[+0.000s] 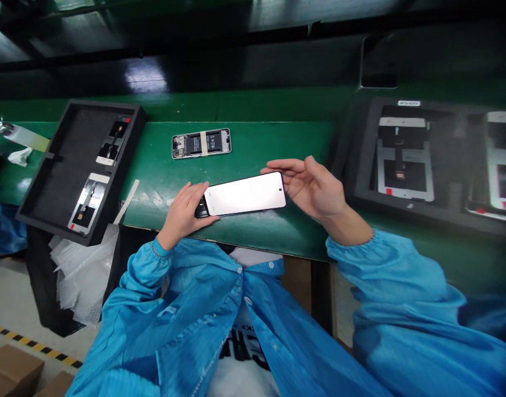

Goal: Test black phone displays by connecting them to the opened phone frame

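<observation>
Green bench [273,138], pale floor [8,286], phone [246,194]

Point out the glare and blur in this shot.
Head view: the phone screen is washed out to near white; a pale glare patch lies on the dark surface at upper left; the black tray at right is blurred, the black tray at left sharper.

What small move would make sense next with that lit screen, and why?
Perhaps bring the right hand in to steady the lit screen by the end with the small dark dot. The left hand grips the opposite end, while the right hand is open beside the dotted end; whether it touches is unclear.
</observation>
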A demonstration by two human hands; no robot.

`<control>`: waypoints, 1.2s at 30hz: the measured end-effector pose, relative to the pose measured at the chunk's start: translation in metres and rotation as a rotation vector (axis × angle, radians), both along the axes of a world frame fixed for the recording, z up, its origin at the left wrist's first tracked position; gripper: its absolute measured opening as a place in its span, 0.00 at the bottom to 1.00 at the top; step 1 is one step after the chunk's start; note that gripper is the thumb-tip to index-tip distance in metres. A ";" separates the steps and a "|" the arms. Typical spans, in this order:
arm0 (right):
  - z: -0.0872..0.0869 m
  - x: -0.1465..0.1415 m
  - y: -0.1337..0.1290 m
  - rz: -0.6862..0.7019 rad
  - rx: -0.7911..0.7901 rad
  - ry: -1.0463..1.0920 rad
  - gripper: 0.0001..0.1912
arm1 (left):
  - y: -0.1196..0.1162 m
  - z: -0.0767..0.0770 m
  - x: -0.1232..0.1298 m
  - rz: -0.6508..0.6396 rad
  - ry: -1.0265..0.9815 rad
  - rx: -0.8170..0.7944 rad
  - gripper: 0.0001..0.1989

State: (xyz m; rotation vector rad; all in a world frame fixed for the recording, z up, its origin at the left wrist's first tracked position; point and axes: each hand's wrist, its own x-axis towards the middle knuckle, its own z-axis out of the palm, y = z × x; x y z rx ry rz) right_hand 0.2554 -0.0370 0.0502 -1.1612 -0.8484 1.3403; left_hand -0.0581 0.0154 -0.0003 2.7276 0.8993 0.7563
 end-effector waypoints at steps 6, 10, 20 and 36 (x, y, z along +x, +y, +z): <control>-0.001 0.000 0.002 -0.027 -0.010 0.007 0.35 | 0.000 -0.001 0.000 0.009 0.009 -0.031 0.43; -0.005 0.000 0.004 -0.061 -0.023 -0.004 0.35 | 0.000 0.000 0.001 0.011 0.019 -0.067 0.43; -0.033 0.008 0.019 -0.115 -0.153 -0.071 0.30 | 0.005 0.028 -0.022 -0.078 0.202 -0.229 0.48; -0.035 0.009 0.016 -0.104 -0.200 -0.089 0.20 | 0.000 0.028 -0.019 -0.075 0.158 -0.289 0.53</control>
